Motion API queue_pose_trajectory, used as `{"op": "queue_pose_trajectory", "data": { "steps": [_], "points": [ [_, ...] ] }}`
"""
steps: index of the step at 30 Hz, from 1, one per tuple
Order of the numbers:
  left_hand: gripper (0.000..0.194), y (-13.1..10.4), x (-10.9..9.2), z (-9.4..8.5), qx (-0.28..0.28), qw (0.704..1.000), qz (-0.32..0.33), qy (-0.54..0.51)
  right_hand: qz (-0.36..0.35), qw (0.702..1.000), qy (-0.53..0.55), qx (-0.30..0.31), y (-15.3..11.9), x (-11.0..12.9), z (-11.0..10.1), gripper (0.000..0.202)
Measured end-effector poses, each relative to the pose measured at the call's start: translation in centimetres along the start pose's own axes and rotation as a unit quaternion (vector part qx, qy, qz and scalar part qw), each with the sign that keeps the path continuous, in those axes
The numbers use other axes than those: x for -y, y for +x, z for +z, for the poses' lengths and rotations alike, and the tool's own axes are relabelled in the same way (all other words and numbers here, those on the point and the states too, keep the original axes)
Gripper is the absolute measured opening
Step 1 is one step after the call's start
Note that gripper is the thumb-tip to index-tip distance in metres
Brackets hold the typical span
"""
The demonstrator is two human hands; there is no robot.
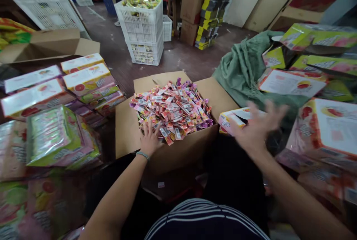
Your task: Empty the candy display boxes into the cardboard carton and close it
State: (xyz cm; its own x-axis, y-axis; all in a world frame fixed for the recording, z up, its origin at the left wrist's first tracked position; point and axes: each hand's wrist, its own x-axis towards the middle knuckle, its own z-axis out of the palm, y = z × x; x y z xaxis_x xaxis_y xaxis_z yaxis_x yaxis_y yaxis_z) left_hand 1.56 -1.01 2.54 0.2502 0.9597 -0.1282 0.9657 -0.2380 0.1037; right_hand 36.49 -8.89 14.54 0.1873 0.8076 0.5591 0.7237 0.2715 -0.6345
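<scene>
The left forearm slants forward, its left hand palm down with fingers spread wide on the packets heaped in the open carton. The right hand, blurred, is raised, fingers splayed, overlapping a small box; contact I cannot tell.

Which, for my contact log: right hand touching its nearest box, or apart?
Cannot tell: in the head view, the blurred right hand overlaps that box, hiding any gap.

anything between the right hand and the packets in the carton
Sideways, the small box and the rim of the carton lie between the right hand and the packets; from above, nothing visible blocks them.
</scene>
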Motion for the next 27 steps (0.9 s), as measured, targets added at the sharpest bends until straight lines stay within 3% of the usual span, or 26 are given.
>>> {"op": "queue_pose_trajectory", "data": {
  "steps": [1,3,5,7,9,12,17,21,27],
  "points": [
    [0.11,0.2,0.3,0.3,-0.01,1.0,-0.012,0.004,-0.051,0.996,-0.074,0.006,1.6,1.0,3.9,0.074],
    [0.112,0.9,1.0,0.6,-0.02,0.999,-0.031,0.004,-0.11,0.975,-0.131,0.138,4.6,3.4,11.8,0.071],
    [0.111,1.7,1.8,0.6,-0.015,0.999,-0.042,0.006,-0.169,0.937,-0.17,0.255,7.2,5.4,19.2,0.071],
    [0.105,2.6,2.4,0.5,0.003,0.999,-0.051,0.011,-0.212,0.896,-0.201,0.335,9.0,5.6,25.2,0.078],
    [0.099,3.6,2.8,0.4,0.033,0.998,-0.055,0.014,-0.19,0.869,-0.228,0.396,10.0,3.9,29.0,0.079],
    [0.094,5.3,3.3,0.3,0.077,0.996,-0.054,0.01,-0.123,0.858,-0.26,0.426,9.7,-1.3,30.1,0.064],
    [0.097,7.3,2.9,1.2,0.117,0.989,-0.088,0.004,-0.075,0.856,-0.284,0.425,7.1,-8.3,25.5,0.048],
    [0.081,7.4,1.6,2.8,0.085,0.99,-0.111,0.016,-0.114,0.857,-0.278,0.418,5.3,-10.2,24.0,0.044],
    [0.067,7.8,0.1,4.1,0.062,0.99,-0.128,0.012,-0.148,0.838,-0.274,0.447,5.3,-10.9,26.9,0.044]
  ]
}}
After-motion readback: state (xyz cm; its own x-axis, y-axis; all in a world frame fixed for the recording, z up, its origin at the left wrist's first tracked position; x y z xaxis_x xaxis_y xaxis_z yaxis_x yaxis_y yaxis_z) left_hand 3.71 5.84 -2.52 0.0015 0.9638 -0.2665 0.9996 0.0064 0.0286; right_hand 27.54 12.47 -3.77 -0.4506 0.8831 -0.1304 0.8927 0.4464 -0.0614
